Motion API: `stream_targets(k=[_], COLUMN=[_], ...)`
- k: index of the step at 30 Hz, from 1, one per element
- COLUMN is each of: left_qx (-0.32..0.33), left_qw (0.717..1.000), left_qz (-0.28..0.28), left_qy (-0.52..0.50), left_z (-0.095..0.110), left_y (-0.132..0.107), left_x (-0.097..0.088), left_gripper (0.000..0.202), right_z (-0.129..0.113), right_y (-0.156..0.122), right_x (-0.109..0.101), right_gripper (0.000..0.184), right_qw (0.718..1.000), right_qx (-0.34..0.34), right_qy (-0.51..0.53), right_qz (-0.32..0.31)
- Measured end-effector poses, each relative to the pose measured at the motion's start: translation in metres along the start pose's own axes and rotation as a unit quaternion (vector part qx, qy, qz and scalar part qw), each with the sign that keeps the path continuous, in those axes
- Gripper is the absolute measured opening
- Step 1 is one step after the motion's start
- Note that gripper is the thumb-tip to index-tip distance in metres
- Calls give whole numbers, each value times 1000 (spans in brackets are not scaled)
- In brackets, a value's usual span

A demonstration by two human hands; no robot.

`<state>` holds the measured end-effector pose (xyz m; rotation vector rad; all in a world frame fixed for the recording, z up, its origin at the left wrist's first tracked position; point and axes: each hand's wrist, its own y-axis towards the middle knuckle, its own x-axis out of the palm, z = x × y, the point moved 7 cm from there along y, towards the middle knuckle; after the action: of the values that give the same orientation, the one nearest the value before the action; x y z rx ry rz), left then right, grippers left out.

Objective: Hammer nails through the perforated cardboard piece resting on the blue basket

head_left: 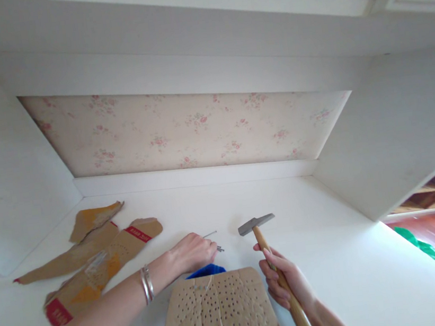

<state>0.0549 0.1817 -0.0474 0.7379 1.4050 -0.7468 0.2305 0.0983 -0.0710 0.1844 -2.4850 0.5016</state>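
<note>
My right hand (pixel 283 282) is closed round the wooden handle of a small hammer (pixel 256 224), whose grey metal head points up and away over the white desk (pixel 334 254). My left hand (pixel 194 251), with bracelets on the wrist, is pinched on a thin nail (pixel 210 234) just above the desk; a second small nail (pixel 220 248) lies by the fingertips. In front of me lies a piece of cardboard (pixel 221 312) full of punched holes, with something blue (pixel 206 271) showing behind its far edge.
Torn brown cardboard scraps with red labels (pixel 93 254) lie at the left of the desk. A floral-papered back panel (pixel 181 130) and white side walls enclose the desk. A shelf runs overhead. At the right a wooden floor with something green (pixel 416 245) shows.
</note>
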Motion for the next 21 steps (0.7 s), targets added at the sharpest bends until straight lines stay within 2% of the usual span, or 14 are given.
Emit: stream_targets(k=[5, 8, 9, 11, 13, 16, 18, 21], left_qx=[-81, -119, -133, -177, -190, -173, -161, -155], left_qw=[993, 982, 975, 939, 905, 867, 859, 874], left_qz=[64, 104, 119, 156, 170, 165, 167, 182], left_qy=[-61, -106, -132, -251, -342, -438, -456, -423], left_z=[-16, -18, -17, -14, -3, 19, 30, 37], left_y=[-17, -36, -43, -59, -71, -82, -84, -84], left_x=[-44, -72, -81, -95, -103, -107, -107, -106], left_gripper=[33, 36, 37, 36, 33, 28, 27, 24], right_z=[-1, -2, -2, -2, -1, 2, 4, 5], right_y=[1, 1, 1, 1, 2, 2, 2, 2], right_x=[-2, -2, -2, -2, -1, -2, -2, -4], right_gripper=[38, 33, 31, 30, 30, 31, 31, 30], right_qw=[1000, 1000, 1000, 1000, 999, 999, 999, 999], right_qx=[-2, -4, -5, -7, -7, -2, 1, 1], right_qy=[1, 8, 11, 16, 19, 19, 18, 17], right_qz=[11, 18, 20, 23, 25, 26, 27, 32])
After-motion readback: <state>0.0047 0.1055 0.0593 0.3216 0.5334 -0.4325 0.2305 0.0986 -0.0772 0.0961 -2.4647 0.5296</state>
